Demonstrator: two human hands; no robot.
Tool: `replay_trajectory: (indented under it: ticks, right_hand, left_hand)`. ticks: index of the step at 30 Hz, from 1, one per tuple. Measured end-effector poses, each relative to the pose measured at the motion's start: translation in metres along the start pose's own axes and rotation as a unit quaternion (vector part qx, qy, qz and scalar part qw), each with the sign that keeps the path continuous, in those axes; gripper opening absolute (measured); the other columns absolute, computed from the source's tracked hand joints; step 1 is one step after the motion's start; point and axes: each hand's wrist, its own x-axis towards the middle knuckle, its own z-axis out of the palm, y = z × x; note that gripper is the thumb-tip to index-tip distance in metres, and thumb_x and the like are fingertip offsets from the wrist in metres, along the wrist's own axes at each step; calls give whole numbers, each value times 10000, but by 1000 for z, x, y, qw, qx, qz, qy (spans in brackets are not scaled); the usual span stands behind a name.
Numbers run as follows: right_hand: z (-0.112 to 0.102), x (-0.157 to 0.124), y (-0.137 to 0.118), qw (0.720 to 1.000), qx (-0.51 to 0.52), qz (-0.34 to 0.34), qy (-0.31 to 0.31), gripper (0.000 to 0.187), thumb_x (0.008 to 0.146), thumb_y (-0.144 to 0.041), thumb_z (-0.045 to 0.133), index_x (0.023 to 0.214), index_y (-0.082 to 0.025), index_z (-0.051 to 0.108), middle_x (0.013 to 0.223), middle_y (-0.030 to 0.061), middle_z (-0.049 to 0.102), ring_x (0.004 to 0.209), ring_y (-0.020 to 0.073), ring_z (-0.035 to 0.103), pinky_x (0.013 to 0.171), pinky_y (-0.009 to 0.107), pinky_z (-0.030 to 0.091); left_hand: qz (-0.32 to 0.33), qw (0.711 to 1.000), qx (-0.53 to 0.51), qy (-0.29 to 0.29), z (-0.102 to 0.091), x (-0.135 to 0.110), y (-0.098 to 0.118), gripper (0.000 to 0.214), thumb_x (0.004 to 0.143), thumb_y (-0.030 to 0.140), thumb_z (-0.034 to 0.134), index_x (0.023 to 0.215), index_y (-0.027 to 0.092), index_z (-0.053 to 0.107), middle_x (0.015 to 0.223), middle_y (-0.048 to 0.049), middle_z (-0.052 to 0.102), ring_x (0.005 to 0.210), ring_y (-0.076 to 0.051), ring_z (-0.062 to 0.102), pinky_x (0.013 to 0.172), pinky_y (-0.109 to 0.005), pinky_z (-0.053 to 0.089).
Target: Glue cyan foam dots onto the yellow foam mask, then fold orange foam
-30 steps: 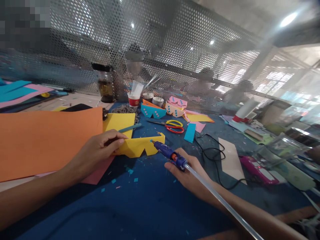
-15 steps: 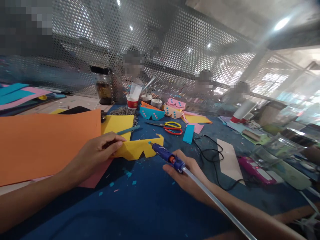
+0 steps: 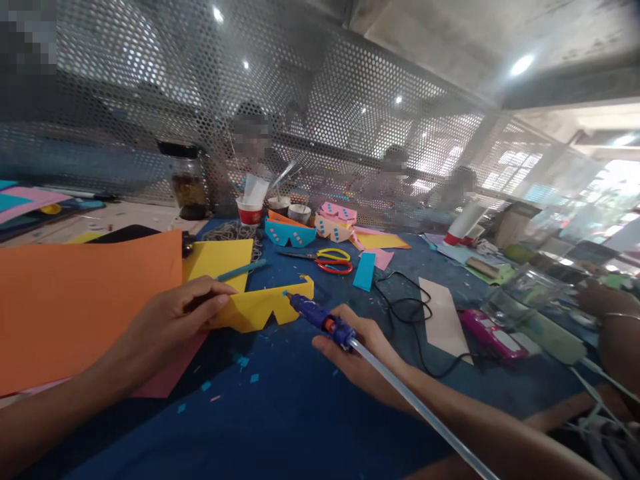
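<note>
My left hand (image 3: pixel 187 310) pinches the left end of yellow paper glasses (image 3: pixel 255 310), with a notch cut in their lower edge. In my right hand (image 3: pixel 357 350) is a blue glue gun (image 3: pixel 320 319), a long clear glue stick (image 3: pixel 420 408) running out of its back. Its nozzle meets a tiny blue paper piece (image 3: pixel 285 293) near the right end of the glasses; whether it presses on it I cannot tell. Small blue paper scraps (image 3: pixel 242 361) lie below on the dark blue table (image 3: pixel 280 427).
Left lie an orange sheet (image 3: pixel 90 307) and a yellow sheet (image 3: pixel 220 257). Behind are scissors (image 3: pixel 333 261), blue paper glasses (image 3: pixel 290 233), cups (image 3: pixel 250 212) and a jar (image 3: pixel 187 183). A black cord (image 3: pixel 405 307), a magenta device (image 3: pixel 493 333) and another person's hand (image 3: pixel 607 303) are at right.
The camera view has shifted, so most things appear farther left. Both hands keep their holds, and the nozzle stays at the blue piece. Another person's hand now shows at the right.
</note>
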Motion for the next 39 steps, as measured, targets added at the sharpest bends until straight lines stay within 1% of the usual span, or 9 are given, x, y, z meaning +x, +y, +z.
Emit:
replay_trajectory:
  ticks: [5, 10, 15, 18, 21, 25, 30, 36, 39]
  right_hand:
    - [0, 0, 1, 1000, 1, 3, -1, 277, 911, -458, 686, 935, -243, 513, 658, -69, 490, 556, 116, 441, 522, 226, 311]
    - [1, 1, 2, 1000, 0, -3, -1, 285, 915, -471, 677, 924, -245, 504, 663, -65, 496, 562, 118, 450, 530, 230, 314]
    - [1, 1, 4, 1000, -4, -8, 2, 278, 922, -470, 676, 929, -244, 513, 668, -61, 507, 569, 121, 460, 538, 230, 326]
    - [1, 0, 5, 1000, -6, -19, 6, 283, 928, -473, 683, 928, -243, 518, 671, -63, 507, 565, 116, 452, 534, 227, 325]
    - [2, 0, 5, 1000, -3, -14, 12, 268, 927, -459, 687, 930, -241, 531, 671, -64, 507, 561, 114, 457, 528, 223, 329]
    - [2, -1, 4, 1000, -19, -13, 19, 245, 919, -439, 686, 936, -240, 545, 675, -56, 525, 567, 122, 475, 529, 220, 350]
    - [3, -1, 7, 999, -44, -23, 21, 258, 931, -464, 674, 929, -246, 538, 696, -41, 569, 582, 133, 501, 536, 223, 360]
    - [4, -2, 5, 997, -69, -22, 18, 239, 947, -460, 662, 952, -251, 546, 674, -46, 575, 564, 141, 510, 548, 233, 352]
    - [4, -2, 5, 997, -67, -18, 16, 236, 950, -459, 661, 957, -251, 550, 674, -45, 586, 558, 142, 517, 552, 235, 352]
  left_hand:
    - [4, 1000, 4, 3, -1, 1, 4, 490, 863, 682, 559, 986, 271, 794, 1010, -42, 810, 941, -304, 739, 753, -357, 575]
    - [9, 1000, 6, 9, -1, 0, 4, 476, 874, 682, 556, 971, 276, 786, 977, -29, 804, 921, -293, 734, 756, -340, 577]
    - [7, 1000, 10, 2, -1, 1, 2, 492, 887, 685, 544, 998, 272, 787, 980, -32, 804, 905, -292, 734, 769, -356, 566]
    - [11, 1000, 8, 1, -1, 0, 2, 487, 897, 676, 545, 1010, 267, 784, 1005, -35, 804, 948, -295, 728, 787, -354, 558]
    - [15, 1000, 5, 3, 0, -1, 5, 483, 893, 668, 558, 1011, 259, 785, 1046, -40, 806, 986, -297, 726, 797, -347, 556]
    - [12, 1000, 1, 4, 0, -1, 9, 479, 873, 657, 552, 987, 255, 788, 1020, -45, 810, 930, -285, 737, 748, -341, 563]
    - [22, 1000, 15, 3, -1, -1, 9, 458, 892, 637, 540, 989, 269, 794, 1025, -41, 815, 942, -290, 738, 788, -360, 548]
    - [12, 1000, -1, 3, -1, -3, 7, 449, 917, 626, 562, 1052, 268, 798, 1044, -31, 806, 962, -274, 730, 788, -330, 549]
    - [11, 1000, -4, 4, -1, -3, 8, 446, 914, 625, 565, 1033, 259, 790, 1043, -29, 805, 962, -277, 726, 783, -329, 551]
